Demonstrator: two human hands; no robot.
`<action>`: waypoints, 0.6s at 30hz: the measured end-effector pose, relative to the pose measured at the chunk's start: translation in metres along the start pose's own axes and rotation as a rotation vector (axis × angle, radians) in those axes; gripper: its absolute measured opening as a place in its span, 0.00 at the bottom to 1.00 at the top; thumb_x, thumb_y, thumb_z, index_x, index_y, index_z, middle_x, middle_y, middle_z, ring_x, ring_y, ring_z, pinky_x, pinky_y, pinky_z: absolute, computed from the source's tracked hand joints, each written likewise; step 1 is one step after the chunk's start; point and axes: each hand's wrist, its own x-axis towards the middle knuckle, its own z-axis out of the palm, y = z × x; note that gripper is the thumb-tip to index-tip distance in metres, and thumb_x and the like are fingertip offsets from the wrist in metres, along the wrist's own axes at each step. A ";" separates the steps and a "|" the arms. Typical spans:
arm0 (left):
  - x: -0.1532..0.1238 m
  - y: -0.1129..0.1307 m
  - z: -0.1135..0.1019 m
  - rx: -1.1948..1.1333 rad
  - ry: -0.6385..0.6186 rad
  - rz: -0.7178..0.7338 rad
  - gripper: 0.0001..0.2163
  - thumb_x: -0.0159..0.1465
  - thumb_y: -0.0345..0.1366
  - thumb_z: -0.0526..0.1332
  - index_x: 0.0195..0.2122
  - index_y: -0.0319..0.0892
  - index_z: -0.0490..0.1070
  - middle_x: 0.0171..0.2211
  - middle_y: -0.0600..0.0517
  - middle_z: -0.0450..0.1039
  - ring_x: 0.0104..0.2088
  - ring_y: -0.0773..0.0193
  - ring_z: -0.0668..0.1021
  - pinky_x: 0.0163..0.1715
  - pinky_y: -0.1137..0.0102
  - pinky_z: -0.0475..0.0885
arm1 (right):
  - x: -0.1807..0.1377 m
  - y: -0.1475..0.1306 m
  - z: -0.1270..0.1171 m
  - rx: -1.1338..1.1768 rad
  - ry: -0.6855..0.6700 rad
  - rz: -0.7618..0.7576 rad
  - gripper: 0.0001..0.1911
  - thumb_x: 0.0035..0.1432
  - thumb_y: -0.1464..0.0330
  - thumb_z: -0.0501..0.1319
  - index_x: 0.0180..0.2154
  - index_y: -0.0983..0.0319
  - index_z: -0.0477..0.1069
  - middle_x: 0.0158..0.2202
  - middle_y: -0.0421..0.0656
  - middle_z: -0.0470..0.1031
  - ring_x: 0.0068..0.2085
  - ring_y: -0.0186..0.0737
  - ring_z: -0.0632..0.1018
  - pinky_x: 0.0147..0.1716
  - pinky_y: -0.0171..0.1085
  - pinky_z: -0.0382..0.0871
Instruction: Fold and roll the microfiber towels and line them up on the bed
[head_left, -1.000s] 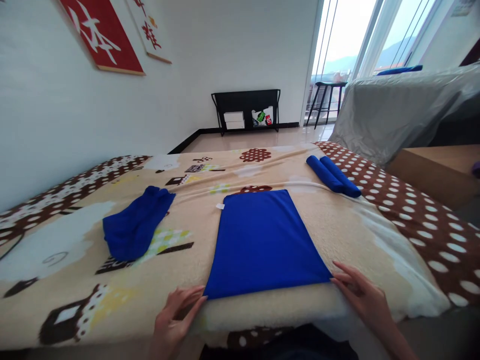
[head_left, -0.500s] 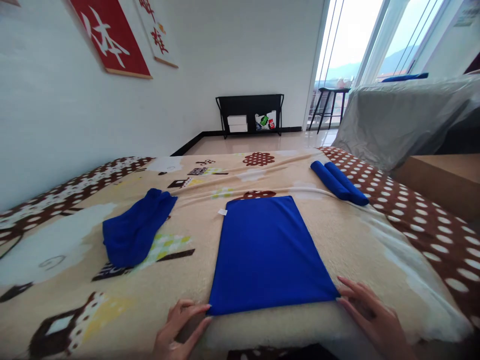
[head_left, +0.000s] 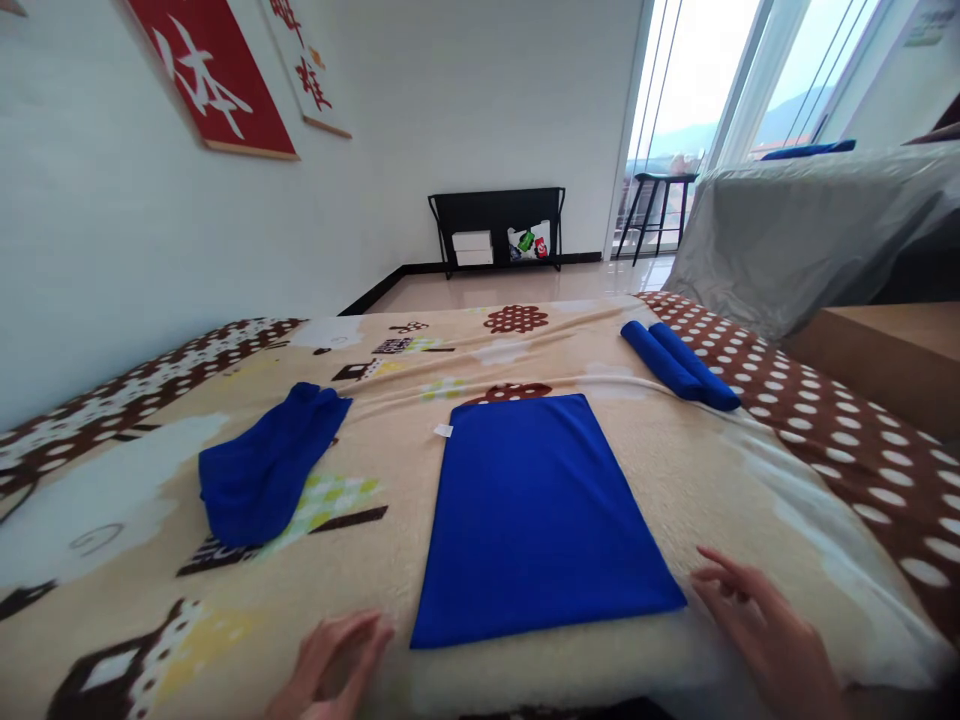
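Note:
A blue cloth (head_left: 547,520) lies flat as a near rectangle on the patterned blanket (head_left: 517,360), with a small white tag (head_left: 443,431) at its far left corner. My left hand (head_left: 330,660) is just left of the near left corner, apart from the cloth. Its fingers are loosely curved, thumb and forefinger close, with nothing between them. Beside the near right corner, my right hand (head_left: 761,625) hovers with fingers slightly apart and holds nothing. A crumpled blue cloth (head_left: 274,465) rests to the left. Two rolled blue cloths (head_left: 679,367) lie side by side at the far right.
Beyond the blanket stands a low black rack (head_left: 499,215) against the wall. To the right are a plastic-covered piece of furniture (head_left: 817,210) and a brown box-like surface (head_left: 892,350). A dark stool (head_left: 656,205) is by the window.
Both hands have let go of the cloth's near corners and moved outward, the left one to the left and down, the right one slightly right. The cloth stays flat.

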 end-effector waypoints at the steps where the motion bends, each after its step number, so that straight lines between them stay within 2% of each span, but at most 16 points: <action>1: 0.007 0.012 0.006 0.055 0.054 0.049 0.11 0.62 0.46 0.63 0.39 0.46 0.74 0.32 0.54 0.78 0.33 0.61 0.81 0.40 0.65 0.78 | 0.007 -0.012 0.003 -0.041 0.047 -0.037 0.20 0.63 0.52 0.58 0.51 0.55 0.71 0.40 0.41 0.80 0.36 0.40 0.80 0.37 0.38 0.76; 2: 0.014 0.028 0.017 0.105 0.064 0.119 0.09 0.64 0.44 0.61 0.41 0.47 0.74 0.34 0.54 0.79 0.36 0.60 0.80 0.43 0.63 0.77 | 0.015 -0.029 0.009 -0.067 0.073 -0.091 0.18 0.64 0.55 0.57 0.51 0.56 0.71 0.43 0.43 0.79 0.40 0.42 0.80 0.42 0.41 0.75; 3: 0.021 0.046 0.032 0.140 0.022 0.210 0.09 0.66 0.41 0.59 0.44 0.48 0.74 0.38 0.53 0.80 0.40 0.59 0.80 0.46 0.61 0.76 | 0.023 -0.048 0.018 -0.080 0.066 -0.160 0.17 0.66 0.59 0.56 0.52 0.56 0.70 0.47 0.45 0.78 0.45 0.44 0.79 0.47 0.44 0.73; 4: 0.028 0.064 0.051 0.164 -0.078 0.330 0.11 0.67 0.38 0.56 0.47 0.48 0.73 0.44 0.51 0.79 0.45 0.58 0.80 0.48 0.60 0.75 | 0.030 -0.069 0.031 -0.082 0.015 -0.234 0.17 0.66 0.63 0.54 0.55 0.57 0.69 0.53 0.46 0.75 0.51 0.46 0.77 0.53 0.47 0.70; 6: 0.035 0.095 0.091 0.240 -0.269 0.455 0.19 0.67 0.31 0.51 0.58 0.44 0.67 0.58 0.47 0.71 0.57 0.56 0.73 0.55 0.59 0.71 | 0.042 -0.111 0.061 -0.104 -0.121 -0.354 0.23 0.66 0.70 0.49 0.62 0.59 0.63 0.62 0.47 0.66 0.61 0.46 0.69 0.58 0.48 0.66; 8: 0.034 0.110 0.123 0.326 -0.392 0.499 0.24 0.67 0.28 0.49 0.64 0.39 0.60 0.65 0.43 0.61 0.64 0.56 0.66 0.59 0.59 0.67 | 0.046 -0.136 0.087 -0.144 -0.221 -0.406 0.27 0.66 0.73 0.47 0.65 0.63 0.57 0.66 0.48 0.59 0.65 0.46 0.63 0.60 0.48 0.64; 9: 0.032 0.110 0.131 0.367 -0.432 0.500 0.24 0.68 0.29 0.49 0.66 0.38 0.57 0.66 0.43 0.58 0.65 0.56 0.64 0.60 0.57 0.66 | 0.046 -0.140 0.095 -0.170 -0.258 -0.415 0.28 0.66 0.72 0.47 0.66 0.63 0.55 0.67 0.48 0.56 0.66 0.46 0.61 0.61 0.48 0.63; 10: 0.028 0.105 0.133 0.407 -0.458 0.491 0.25 0.69 0.32 0.49 0.67 0.39 0.54 0.67 0.43 0.57 0.66 0.55 0.62 0.60 0.55 0.65 | 0.044 -0.136 0.098 -0.200 -0.281 -0.413 0.28 0.67 0.70 0.48 0.67 0.63 0.54 0.68 0.47 0.54 0.67 0.46 0.59 0.62 0.49 0.62; 12: 0.019 0.083 0.120 0.481 -0.473 0.457 0.27 0.70 0.40 0.51 0.69 0.43 0.49 0.68 0.46 0.55 0.66 0.54 0.61 0.61 0.52 0.62 | 0.034 -0.112 0.090 -0.266 -0.301 -0.392 0.30 0.68 0.64 0.49 0.69 0.60 0.49 0.69 0.45 0.52 0.68 0.46 0.58 0.63 0.51 0.59; 14: 0.009 0.057 0.094 0.540 -0.455 0.424 0.31 0.69 0.44 0.52 0.70 0.47 0.43 0.68 0.48 0.54 0.67 0.54 0.61 0.63 0.51 0.59 | 0.022 -0.076 0.069 -0.329 -0.292 -0.357 0.33 0.68 0.60 0.50 0.70 0.59 0.43 0.69 0.45 0.50 0.68 0.46 0.58 0.65 0.52 0.56; 16: 0.000 0.036 0.066 0.574 -0.426 0.408 0.32 0.69 0.44 0.52 0.71 0.48 0.41 0.68 0.49 0.55 0.67 0.55 0.61 0.64 0.51 0.56 | 0.013 -0.045 0.046 -0.375 -0.279 -0.335 0.35 0.68 0.59 0.49 0.71 0.59 0.39 0.69 0.46 0.50 0.68 0.46 0.58 0.65 0.52 0.53; 18: -0.001 0.029 0.047 0.589 -0.422 0.427 0.31 0.69 0.43 0.52 0.71 0.49 0.40 0.67 0.50 0.57 0.66 0.55 0.62 0.65 0.51 0.52 | 0.012 -0.031 0.032 -0.396 -0.277 -0.350 0.35 0.69 0.59 0.49 0.71 0.59 0.38 0.69 0.47 0.51 0.68 0.47 0.58 0.66 0.54 0.50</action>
